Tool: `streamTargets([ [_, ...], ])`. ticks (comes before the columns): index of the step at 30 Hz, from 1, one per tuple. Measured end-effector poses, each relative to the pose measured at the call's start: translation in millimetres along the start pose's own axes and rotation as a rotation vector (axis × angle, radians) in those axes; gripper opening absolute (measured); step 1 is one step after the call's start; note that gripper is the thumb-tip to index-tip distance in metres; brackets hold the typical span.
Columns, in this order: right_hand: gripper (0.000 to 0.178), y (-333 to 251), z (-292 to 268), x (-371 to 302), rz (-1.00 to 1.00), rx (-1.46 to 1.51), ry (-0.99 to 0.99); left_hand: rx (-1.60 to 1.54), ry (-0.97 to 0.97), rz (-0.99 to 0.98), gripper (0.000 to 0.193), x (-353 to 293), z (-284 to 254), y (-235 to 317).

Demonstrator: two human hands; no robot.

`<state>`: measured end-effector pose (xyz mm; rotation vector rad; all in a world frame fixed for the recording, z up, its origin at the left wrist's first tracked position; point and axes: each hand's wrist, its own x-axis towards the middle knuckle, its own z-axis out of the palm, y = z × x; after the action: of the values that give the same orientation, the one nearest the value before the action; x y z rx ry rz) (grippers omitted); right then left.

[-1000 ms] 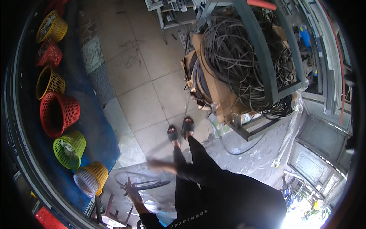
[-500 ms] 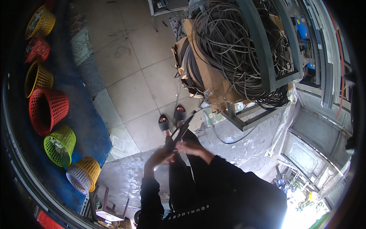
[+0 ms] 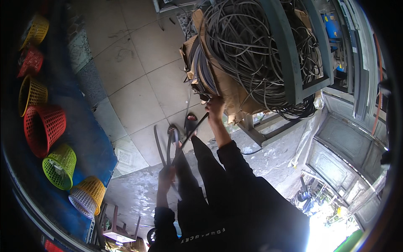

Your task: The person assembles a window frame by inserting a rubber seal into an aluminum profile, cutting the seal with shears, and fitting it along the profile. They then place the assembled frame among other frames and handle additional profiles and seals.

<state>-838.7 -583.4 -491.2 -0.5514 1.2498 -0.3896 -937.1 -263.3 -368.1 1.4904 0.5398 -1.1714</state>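
My left hand point(image 3: 166, 174) is closed around several flat black strips point(image 3: 158, 145), which look like rubber or plastic. Two of their free ends stick up and curve away from the fist. One black strip point(image 3: 194, 131) runs taut and slanting from that hand up to my right hand point(image 3: 215, 108), whose fingers are closed on its upper end. My right arm is stretched forward, with the hand beside the torn cardboard box point(image 3: 233, 97). Large tangled coils of dark strip point(image 3: 247, 46) lie on and in that box. My fingertips are partly hidden in both hands.
A grey metal frame point(image 3: 289, 59) stands around the coils at the right. Along the left, several plastic mesh baskets point(image 3: 58, 119) line a blue surface point(image 3: 90, 138). Pale floor tiles point(image 3: 138, 96) stretch ahead of my sandalled feet. A small stool point(image 3: 119, 231) stands at lower left.
My hands were close together over the strips. Now the right has moved forward to the box, drawing one strip out straight, while the left has shifted slightly left, keeping the strips.
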Motion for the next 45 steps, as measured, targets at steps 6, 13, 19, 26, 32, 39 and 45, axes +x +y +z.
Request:
streamTargets([
  [6,0.023,-25.7,103.7,39.4,0.047,-0.010,-0.270,-0.059,-0.042,0.048,0.029,10.0,44.2,50.4],
  [13,0.020,24.7,183.7,-159.4,-0.268,-0.556,-1.356,-0.301,0.092,0.097,0.029,-13.9,-3.8,8.3],
  [19,0.035,96.4,83.0,-368.7,0.162,-0.993,-2.263,-0.587,0.601,-0.211,0.052,-77.0,-60.6,-29.4],
  [26,0.040,76.8,-19.7,-398.1,0.744,-0.441,-2.508,-1.065,0.273,0.301,0.090,-135.1,-71.9,-17.3],
  [32,0.036,34.4,-19.2,-347.3,0.955,-0.619,-2.251,-1.246,-0.425,0.560,0.063,-129.3,-67.4,-2.7],
  [39,0.047,-8.3,-52.6,-73.3,0.528,-0.296,-0.408,-1.131,-0.222,0.589,0.049,-161.7,-85.6,-13.5],
  [45,0.021,17.5,-2.9,68.5,0.098,0.062,-0.057,-0.975,-0.016,0.431,0.037,-186.6,-97.4,-31.0],
])
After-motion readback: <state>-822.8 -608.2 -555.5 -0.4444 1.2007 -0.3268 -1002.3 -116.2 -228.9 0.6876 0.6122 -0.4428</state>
